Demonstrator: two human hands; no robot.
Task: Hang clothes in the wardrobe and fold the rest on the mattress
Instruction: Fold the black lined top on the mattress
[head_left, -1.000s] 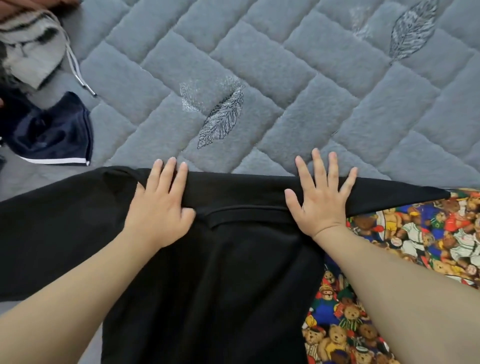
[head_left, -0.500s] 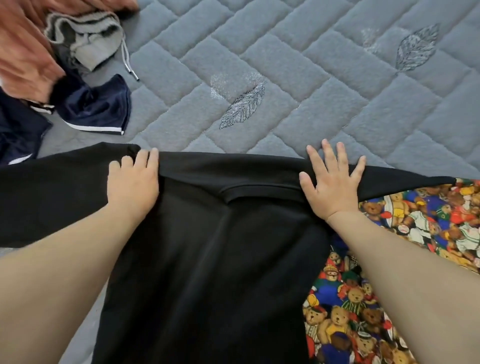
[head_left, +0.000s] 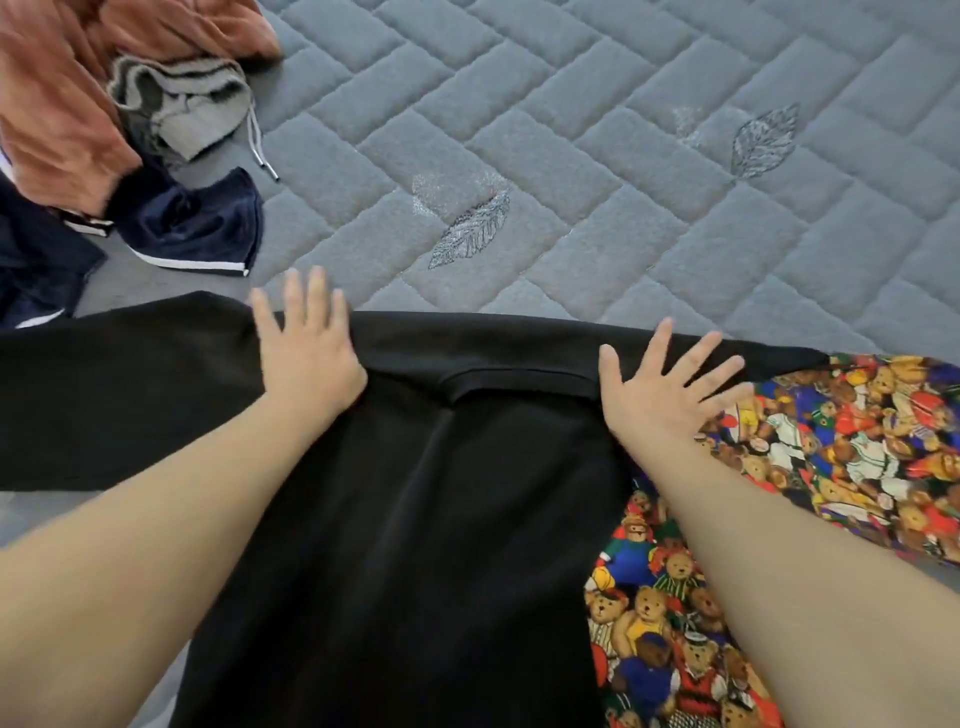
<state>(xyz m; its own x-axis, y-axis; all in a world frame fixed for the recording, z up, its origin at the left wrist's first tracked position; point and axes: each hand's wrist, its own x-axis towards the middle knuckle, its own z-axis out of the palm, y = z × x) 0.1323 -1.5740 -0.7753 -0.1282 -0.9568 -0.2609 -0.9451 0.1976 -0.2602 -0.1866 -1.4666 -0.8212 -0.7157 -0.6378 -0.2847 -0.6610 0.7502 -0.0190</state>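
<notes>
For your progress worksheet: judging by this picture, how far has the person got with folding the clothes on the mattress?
Done: no folded item shows. In hand: the black garment lies spread on the mattress, with the left hand and right hand pressing flat near its top edge; it is not yet folded. Left: the pile at upper left stays crumpled. No wardrobe is in view.

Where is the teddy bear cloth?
The teddy bear cloth lies at the right of the head view, on the mattress, beside the black garment and under the right hand.

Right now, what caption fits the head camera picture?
Left hand and right hand press flat on a black garment spread over the grey mattress.
</notes>
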